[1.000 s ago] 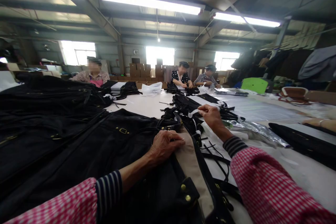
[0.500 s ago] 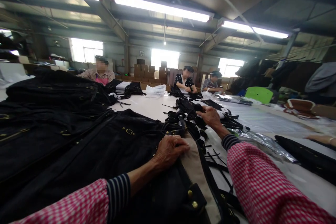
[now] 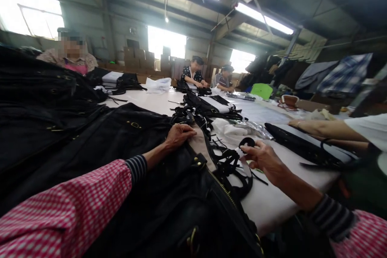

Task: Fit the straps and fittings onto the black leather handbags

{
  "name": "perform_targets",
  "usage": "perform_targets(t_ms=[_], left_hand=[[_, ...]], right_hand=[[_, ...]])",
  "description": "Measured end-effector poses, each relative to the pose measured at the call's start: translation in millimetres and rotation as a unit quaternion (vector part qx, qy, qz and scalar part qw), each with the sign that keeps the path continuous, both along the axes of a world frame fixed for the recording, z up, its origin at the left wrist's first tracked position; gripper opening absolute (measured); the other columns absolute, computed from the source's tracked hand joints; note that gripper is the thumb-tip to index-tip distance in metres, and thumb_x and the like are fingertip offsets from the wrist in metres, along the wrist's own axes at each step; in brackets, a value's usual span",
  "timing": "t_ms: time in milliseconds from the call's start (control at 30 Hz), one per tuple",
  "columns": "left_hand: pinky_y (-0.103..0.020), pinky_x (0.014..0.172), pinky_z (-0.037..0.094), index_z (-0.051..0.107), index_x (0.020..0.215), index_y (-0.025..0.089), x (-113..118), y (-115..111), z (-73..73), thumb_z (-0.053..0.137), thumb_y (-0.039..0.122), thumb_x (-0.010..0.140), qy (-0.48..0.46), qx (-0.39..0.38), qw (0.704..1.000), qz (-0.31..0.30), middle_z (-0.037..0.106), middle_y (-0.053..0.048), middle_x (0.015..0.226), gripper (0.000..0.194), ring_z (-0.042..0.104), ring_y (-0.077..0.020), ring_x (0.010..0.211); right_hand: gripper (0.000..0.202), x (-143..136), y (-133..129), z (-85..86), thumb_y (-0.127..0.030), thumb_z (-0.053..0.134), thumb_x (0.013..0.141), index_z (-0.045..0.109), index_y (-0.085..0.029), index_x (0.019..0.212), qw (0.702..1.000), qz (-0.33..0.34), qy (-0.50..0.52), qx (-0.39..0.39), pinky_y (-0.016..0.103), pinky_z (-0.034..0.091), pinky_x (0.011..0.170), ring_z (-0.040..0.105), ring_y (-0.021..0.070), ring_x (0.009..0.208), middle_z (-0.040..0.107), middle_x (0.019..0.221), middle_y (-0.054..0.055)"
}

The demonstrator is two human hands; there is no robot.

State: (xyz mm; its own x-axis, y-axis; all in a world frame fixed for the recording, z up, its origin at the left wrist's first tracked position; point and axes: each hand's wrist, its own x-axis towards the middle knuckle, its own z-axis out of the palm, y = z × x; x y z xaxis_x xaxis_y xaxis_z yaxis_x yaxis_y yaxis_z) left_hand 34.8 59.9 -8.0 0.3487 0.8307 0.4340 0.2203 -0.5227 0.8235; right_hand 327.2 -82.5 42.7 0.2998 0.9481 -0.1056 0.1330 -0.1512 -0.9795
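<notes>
A large black bag (image 3: 145, 169) with brass fittings and a brass zip lies in front of me, its beige lining (image 3: 199, 145) showing along the opening. My left hand (image 3: 178, 135) is closed at the top of this opening, thumb and fingers pinching the bag's edge. To the right, my right hand (image 3: 266, 159) pinches a curled black strap (image 3: 247, 142), raised a little over the table. Below it, more black straps (image 3: 231, 161) lie tangled beside the bag. Which part the held strap joins is hidden.
More black bags (image 3: 36, 88) are piled at left. Flat black bags with white wrapping (image 3: 216, 104) lie on the white table (image 3: 266, 193). At right, a co-worker's arm (image 3: 320, 129) reaches over another black bag (image 3: 305, 145). Other people work across the table. Clear plastic (image 3: 254, 128) lies near the middle.
My right hand has moved from the black bundle at the back toward me and right, and now holds a strap. My left hand stays at the bag's edge. The view has turned right.
</notes>
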Motion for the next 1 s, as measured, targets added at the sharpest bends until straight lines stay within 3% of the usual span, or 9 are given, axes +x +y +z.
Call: perform_targets(t_ms=[100,200,267,367,467,600,700,867,1000], left_hand=[[-0.023,0.059,0.041,0.078,0.079,0.015,-1,0,0.5,0.071,0.042,0.079,0.014,0.003,1.0,-0.001,0.066,-0.001,0.066,0.028,0.055,-0.0122,0.058],[-0.023,0.059,0.041,0.078,0.078,0.015,-1,-3,3.5,0.07,0.043,0.081,0.038,0.022,0.999,0.006,0.065,0.0,0.066,0.029,0.056,-0.0116,0.057],[-0.023,0.059,0.041,0.078,0.078,0.016,-1,-6,5.7,0.069,0.043,0.082,0.054,0.034,0.998,0.013,0.065,0.0,0.067,0.029,0.055,-0.0108,0.056],[-0.022,0.06,0.04,0.077,0.078,0.016,-1,-9,8.2,0.068,0.043,0.084,0.071,0.04,0.996,0.018,0.066,0.001,0.07,0.029,0.055,-0.0098,0.057],[-0.022,0.06,0.041,0.077,0.081,0.016,0,-12,10.2,0.068,0.043,0.084,0.076,0.033,0.996,0.02,0.067,0.001,0.073,0.029,0.056,-0.0097,0.058],[-0.023,0.062,0.042,0.077,0.08,0.016,0,-12,11.5,0.066,0.043,0.085,0.094,0.041,0.994,0.029,0.068,0.0,0.074,0.03,0.057,-0.0102,0.059],[-0.023,0.062,0.042,0.077,0.079,0.016,0,-10,9.1,0.065,0.044,0.085,0.088,0.051,0.994,0.026,0.069,-0.001,0.075,0.031,0.057,-0.011,0.06],[-0.023,0.066,0.044,0.078,0.081,0.017,0,-5,3.3,0.064,0.04,0.085,0.083,0.053,0.995,0.024,0.071,-0.002,0.079,0.027,0.059,-0.0133,0.068],[-0.025,0.074,0.046,0.079,0.082,0.018,0,-5,5.8,0.065,0.035,0.085,0.101,0.048,0.993,0.036,0.073,-0.002,0.085,0.022,0.062,-0.0159,0.077]], right_hand=[[0.041,32,-38,-13.5,-0.052,0.075,0.079,0.057,-0.019,0.096,0.986,0.081,-0.067,-0.125,0.019,0.034,0.042,0.066,0.0163,0.062,0.073,0.083,0.009],[0.05,60,-60,-10.2,-0.068,0.061,0.084,0.063,-0.018,0.084,0.914,0.255,-0.224,-0.221,0.024,0.035,0.045,0.062,0.0175,0.055,0.071,0.074,0.008],[0.055,67,-63,-3.9,-0.073,0.058,0.084,0.065,-0.02,0.073,0.856,0.306,-0.371,-0.188,0.028,0.038,0.053,0.061,0.0199,0.06,0.068,0.071,0.007],[0.048,58,-49,0.8,-0.067,0.054,0.089,0.07,-0.024,0.075,0.826,0.252,-0.504,-0.036,0.032,0.041,0.068,0.061,0.0233,0.076,0.069,0.078,0.006],[0.042,33,-20,-8.7,-0.059,0.049,0.095,0.073,-0.026,0.085,0.846,0.241,-0.475,0.031,0.031,0.039,0.072,0.061,0.0221,0.081,0.071,0.086,0.005],[0.045,0,13,-38.2,-0.054,0.062,0.086,0.058,-0.019,0.059,0.893,0.253,-0.372,-0.008,0.027,0.03,0.054,0.046,0.0138,0.058,0.054,0.059,0.0],[0.04,-11,18,-53.2,-0.044,0.067,0.079,0.046,-0.019,0.055,0.941,0.221,-0.253,-0.044,0.024,0.022,0.047,0.034,0.0094,0.05,0.038,0.051,-0.005],[0.02,-18,10,-39.0,-0.033,0.073,0.072,0.062,-0.018,0.079,0.975,0.184,-0.118,-0.035,0.022,0.034,0.051,0.05,0.011,0.056,0.059,0.063,-0.003],[0.038,-36,32,-22.3,-0.029,0.078,0.068,0.068,-0.017,0.103,0.979,0.198,-0.049,0.02,0.025,0.045,0.058,0.061,0.0148,0.068,0.071,0.084,0.002]])
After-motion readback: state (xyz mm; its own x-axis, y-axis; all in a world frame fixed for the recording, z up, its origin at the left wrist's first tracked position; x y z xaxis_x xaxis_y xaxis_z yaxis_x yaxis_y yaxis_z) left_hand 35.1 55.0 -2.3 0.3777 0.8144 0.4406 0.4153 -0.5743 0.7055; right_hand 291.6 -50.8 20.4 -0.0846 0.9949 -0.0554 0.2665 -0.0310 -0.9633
